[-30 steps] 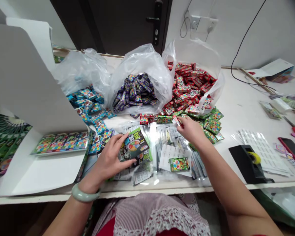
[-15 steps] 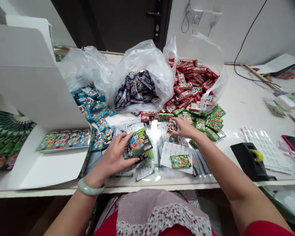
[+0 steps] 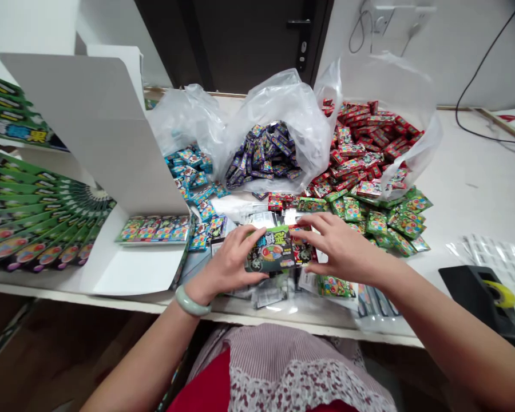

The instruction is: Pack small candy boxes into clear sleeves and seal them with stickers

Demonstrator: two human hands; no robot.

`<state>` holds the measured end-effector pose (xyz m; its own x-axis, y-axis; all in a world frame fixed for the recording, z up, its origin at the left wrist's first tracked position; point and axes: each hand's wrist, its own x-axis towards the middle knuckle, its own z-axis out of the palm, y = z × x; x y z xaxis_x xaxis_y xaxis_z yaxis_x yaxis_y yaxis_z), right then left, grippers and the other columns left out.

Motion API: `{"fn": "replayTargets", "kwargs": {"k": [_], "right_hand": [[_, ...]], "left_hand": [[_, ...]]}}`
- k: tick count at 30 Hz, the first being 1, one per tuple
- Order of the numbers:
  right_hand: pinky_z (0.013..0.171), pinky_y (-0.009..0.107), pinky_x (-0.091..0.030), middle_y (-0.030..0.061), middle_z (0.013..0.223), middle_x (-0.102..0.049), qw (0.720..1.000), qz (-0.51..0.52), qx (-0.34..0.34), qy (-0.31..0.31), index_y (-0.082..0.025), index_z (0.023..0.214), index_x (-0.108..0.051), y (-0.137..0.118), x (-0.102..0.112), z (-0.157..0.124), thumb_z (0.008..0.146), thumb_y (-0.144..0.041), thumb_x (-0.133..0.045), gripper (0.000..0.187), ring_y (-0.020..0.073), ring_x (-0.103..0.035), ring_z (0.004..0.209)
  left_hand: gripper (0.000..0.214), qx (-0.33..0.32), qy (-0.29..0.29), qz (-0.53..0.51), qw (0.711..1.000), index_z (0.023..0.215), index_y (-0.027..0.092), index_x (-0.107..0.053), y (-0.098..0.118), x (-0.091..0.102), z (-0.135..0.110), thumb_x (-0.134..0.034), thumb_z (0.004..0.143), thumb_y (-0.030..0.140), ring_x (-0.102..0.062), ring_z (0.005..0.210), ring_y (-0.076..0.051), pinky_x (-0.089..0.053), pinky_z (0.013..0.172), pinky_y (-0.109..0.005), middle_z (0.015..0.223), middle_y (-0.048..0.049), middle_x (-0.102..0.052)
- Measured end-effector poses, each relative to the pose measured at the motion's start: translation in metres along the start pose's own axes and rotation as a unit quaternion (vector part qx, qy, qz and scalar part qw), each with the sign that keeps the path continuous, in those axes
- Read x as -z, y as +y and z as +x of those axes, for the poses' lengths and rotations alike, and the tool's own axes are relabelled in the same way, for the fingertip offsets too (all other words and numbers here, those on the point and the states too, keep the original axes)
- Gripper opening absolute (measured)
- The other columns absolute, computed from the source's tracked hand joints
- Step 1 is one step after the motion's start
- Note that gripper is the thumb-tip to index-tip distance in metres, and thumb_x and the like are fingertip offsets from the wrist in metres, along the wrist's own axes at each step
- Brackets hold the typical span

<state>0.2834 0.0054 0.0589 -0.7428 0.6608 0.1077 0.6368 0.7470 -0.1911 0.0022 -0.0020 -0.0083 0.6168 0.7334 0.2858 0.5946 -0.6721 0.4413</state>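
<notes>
My left hand [image 3: 229,260] grips a flat black-and-green printed packet [image 3: 271,252] by its left side. At the packet's right edge, my right hand [image 3: 341,246] is closed on a small red printed box [image 3: 302,245], which touches or overlaps the packet; I cannot tell if it is partly inside. Below them lie clear plastic sleeves [image 3: 283,294] and a small green packet [image 3: 335,286]. To the left, an open white display carton [image 3: 133,272] holds a row of small colourful boxes [image 3: 154,228].
Behind my hands, plastic bags spill blue boxes [image 3: 193,169], purple boxes [image 3: 264,151] and red boxes [image 3: 364,137]. Green packets [image 3: 395,220] lie front right, near a black tape dispenser [image 3: 480,303]. Folded green cartons [image 3: 38,217] fan out at far left.
My right hand has brought the small red box left and down against the packet's right edge. My left hand has levelled the packet. The camera view has shifted left.
</notes>
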Motion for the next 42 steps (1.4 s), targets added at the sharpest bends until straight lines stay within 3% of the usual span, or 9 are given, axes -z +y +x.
{"fn": "replayTargets", "kwargs": {"k": [7,10,14,17,21,26,31,36,42], "right_hand": [[0.106,0.046,-0.042,0.0205,0.138,-0.044,0.988,0.146,-0.006,0.05,-0.017,0.135,-0.036,-0.002,-0.016,0.005,0.074,-0.047,-0.075,0.078,0.0295,-0.043,0.131],[0.111,0.055,-0.034,0.0163,0.136,-0.05,0.979,0.168,-0.064,0.098,-0.023,0.13,-0.041,-0.008,-0.028,0.005,0.085,-0.046,-0.064,0.056,0.0301,-0.04,0.135],[0.114,0.066,-0.014,0.01,0.142,-0.051,0.973,0.218,-0.069,0.03,-0.029,0.137,-0.042,-0.02,-0.04,0.007,0.096,-0.041,-0.046,0.043,0.03,-0.023,0.145],[0.116,0.061,-0.015,0.0062,0.135,-0.059,0.955,0.291,-0.052,0.003,-0.032,0.139,-0.044,-0.013,-0.042,0.023,0.096,-0.043,-0.046,0.045,0.0277,-0.025,0.145],[0.098,0.043,-0.048,0.0083,0.11,-0.071,0.924,0.316,-0.186,0.109,-0.021,0.121,-0.06,0.033,-0.051,0.082,0.094,-0.042,-0.048,0.036,0.0241,-0.065,0.107],[0.1,0.037,-0.043,0.0152,0.124,-0.063,0.926,0.15,-0.321,0.129,-0.013,0.119,-0.06,0.096,-0.068,0.184,0.088,-0.029,-0.055,0.035,0.0258,-0.059,0.115],[0.098,0.048,-0.04,0.0257,0.123,-0.06,0.914,0.104,-0.372,0.127,-0.007,0.125,-0.053,0.106,-0.088,0.243,0.078,-0.038,-0.067,0.059,0.0374,-0.054,0.118],[0.097,0.043,-0.043,0.0188,0.124,-0.063,0.923,0.129,-0.343,0.116,-0.014,0.129,-0.052,0.109,-0.103,0.236,0.081,-0.033,-0.062,0.052,0.0313,-0.058,0.115],[0.094,0.036,-0.048,0.0067,0.123,-0.065,0.941,0.219,-0.228,0.12,-0.023,0.117,-0.062,0.103,-0.098,0.173,0.082,-0.027,-0.06,0.035,0.0219,-0.061,0.112]], "left_hand": [[0.097,0.016,0.007,-0.042,0.999,0.147,0.023,-0.027,0.006,-0.004,-0.007,-0.079,0.068,0.042,-0.043,0.124,-0.034,-0.041,0.104,-0.052,0.132,-0.0157,-0.042],[0.097,0.055,0.036,-0.04,0.997,0.147,0.022,-0.028,0.005,-0.004,-0.012,-0.08,0.067,0.039,-0.045,0.123,-0.035,-0.041,0.104,-0.053,0.132,-0.0158,-0.043],[0.098,0.071,0.046,-0.047,0.995,0.146,0.021,-0.029,0.001,-0.003,-0.02,-0.081,0.065,0.041,-0.044,0.124,-0.035,-0.041,0.104,-0.053,0.132,-0.0158,-0.043],[0.099,0.097,0.062,-0.061,0.991,0.147,0.024,-0.029,-0.004,-0.001,-0.027,-0.081,0.065,0.041,-0.044,0.124,-0.034,-0.041,0.105,-0.053,0.131,-0.0142,-0.043],[0.098,0.12,0.068,-0.071,0.988,0.146,0.025,-0.029,-0.009,0.008,-0.04,-0.082,0.065,0.039,-0.044,0.125,-0.033,-0.04,0.106,-0.053,0.132,-0.0127,-0.042],[0.104,0.128,0.049,-0.076,0.988,0.148,0.029,-0.023,-0.011,0.015,-0.051,-0.082,0.063,0.037,-0.044,0.127,-0.034,-0.042,0.106,-0.053,0.137,-0.0125,-0.04],[0.109,0.154,0.062,-0.062,0.984,0.148,0.032,-0.02,-0.019,0.016,-0.055,-0.084,0.06,0.031,-0.046,0.127,-0.037,-0.045,0.104,-0.053,0.14,-0.013,-0.04],[0.109,0.152,0.075,-0.049,0.984,0.148,0.034,-0.021,-0.027,0.02,-0.059,-0.084,0.06,0.027,-0.048,0.127,-0.036,-0.048,0.103,-0.05,0.141,-0.0119,-0.043],[0.101,0.14,0.071,-0.044,0.987,0.149,0.03,-0.022,-0.026,0.022,-0.059,-0.081,0.066,0.032,-0.047,0.127,-0.034,-0.046,0.104,-0.05,0.139,-0.0124,-0.043]]}}
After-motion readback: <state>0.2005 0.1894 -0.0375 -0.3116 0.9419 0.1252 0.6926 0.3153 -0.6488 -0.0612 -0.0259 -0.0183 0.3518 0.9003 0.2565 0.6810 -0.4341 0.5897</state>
